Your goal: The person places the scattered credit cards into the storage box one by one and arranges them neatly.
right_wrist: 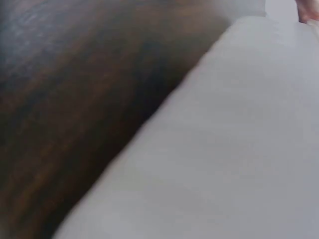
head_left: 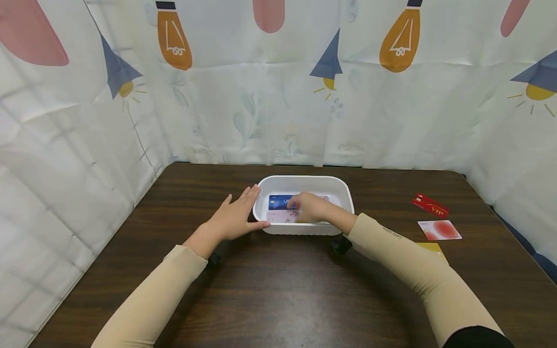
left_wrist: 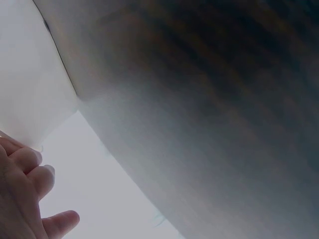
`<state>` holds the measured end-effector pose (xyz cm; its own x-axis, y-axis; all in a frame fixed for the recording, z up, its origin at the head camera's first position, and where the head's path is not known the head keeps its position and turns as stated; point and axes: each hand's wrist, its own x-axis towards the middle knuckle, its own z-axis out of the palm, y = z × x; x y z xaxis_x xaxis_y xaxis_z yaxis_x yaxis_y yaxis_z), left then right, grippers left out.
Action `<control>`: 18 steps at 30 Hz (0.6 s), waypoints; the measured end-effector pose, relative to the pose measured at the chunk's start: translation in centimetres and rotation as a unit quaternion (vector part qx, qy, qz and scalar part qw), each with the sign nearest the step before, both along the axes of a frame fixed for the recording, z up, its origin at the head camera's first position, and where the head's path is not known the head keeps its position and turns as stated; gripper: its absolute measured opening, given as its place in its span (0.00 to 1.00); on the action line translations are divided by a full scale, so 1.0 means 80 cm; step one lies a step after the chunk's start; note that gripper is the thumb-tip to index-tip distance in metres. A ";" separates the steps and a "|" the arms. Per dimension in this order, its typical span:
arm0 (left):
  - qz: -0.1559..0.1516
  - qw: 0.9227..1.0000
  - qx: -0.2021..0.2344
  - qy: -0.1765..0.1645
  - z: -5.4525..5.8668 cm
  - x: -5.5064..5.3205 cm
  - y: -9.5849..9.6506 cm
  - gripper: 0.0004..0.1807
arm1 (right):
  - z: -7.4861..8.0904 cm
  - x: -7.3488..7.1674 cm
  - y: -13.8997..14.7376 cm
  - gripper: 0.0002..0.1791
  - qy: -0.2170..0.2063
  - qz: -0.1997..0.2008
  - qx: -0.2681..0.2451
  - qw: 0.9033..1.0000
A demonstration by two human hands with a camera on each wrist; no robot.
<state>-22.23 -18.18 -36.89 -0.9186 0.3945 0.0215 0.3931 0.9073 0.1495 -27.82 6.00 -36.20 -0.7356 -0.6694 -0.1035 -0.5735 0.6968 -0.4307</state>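
A white plastic basin (head_left: 304, 228) stands near the far side of the table. My left hand (head_left: 230, 217) rests at its left end, fingers fairly straight along the rim and thumb on the front edge. In the left wrist view, the fingers (left_wrist: 37, 174) are beside the basin's pale wall (left_wrist: 40, 74). My right hand (head_left: 311, 208) reaches into the basin from the right, fingers bent down over the cards. Its fingertips overlap the right end of a blue card (head_left: 278, 202); I cannot tell whether they pinch it. A pale pink patterned card (head_left: 280, 217) lies in front of the blue one.
On the right of the brown table (head_left: 278, 290) lie a red VIP card (head_left: 431, 206), a white and pink card (head_left: 439, 230) and a yellow card (head_left: 432, 248), partly hidden by the right sleeve (head_left: 400, 251). A patterned curtain (head_left: 270, 116) hangs behind the table.
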 end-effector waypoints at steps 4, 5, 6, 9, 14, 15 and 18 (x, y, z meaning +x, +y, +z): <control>0.000 1.000 0.003 0.000 0.000 0.001 0.000 0.61 | 0.016 0.003 0.003 0.22 -0.027 -0.020 -0.014 0.999; 0.000 1.000 0.004 -0.001 0.000 0.001 0.000 0.61 | 0.020 0.004 0.004 0.21 -0.032 -0.023 -0.019 0.999; -0.001 1.000 0.003 0.000 0.000 0.000 0.000 0.61 | 0.024 0.005 0.005 0.21 -0.033 -0.024 -0.023 0.999; 0.000 1.000 0.006 -0.001 0.001 0.000 0.000 0.61 | 0.035 0.008 0.010 0.18 -0.023 -0.015 -0.028 0.999; 0.007 1.000 0.004 -0.004 0.003 0.001 0.000 0.62 | 0.049 0.016 0.022 0.13 0.005 -0.002 -0.042 0.999; 0.007 1.000 0.003 -0.004 0.003 0.001 0.000 0.62 | 0.052 0.017 0.024 0.12 0.008 -0.002 -0.048 0.999; 0.006 1.000 0.004 -0.003 0.002 0.000 0.000 0.62 | 0.057 0.021 0.032 0.10 0.026 -0.003 -0.065 0.998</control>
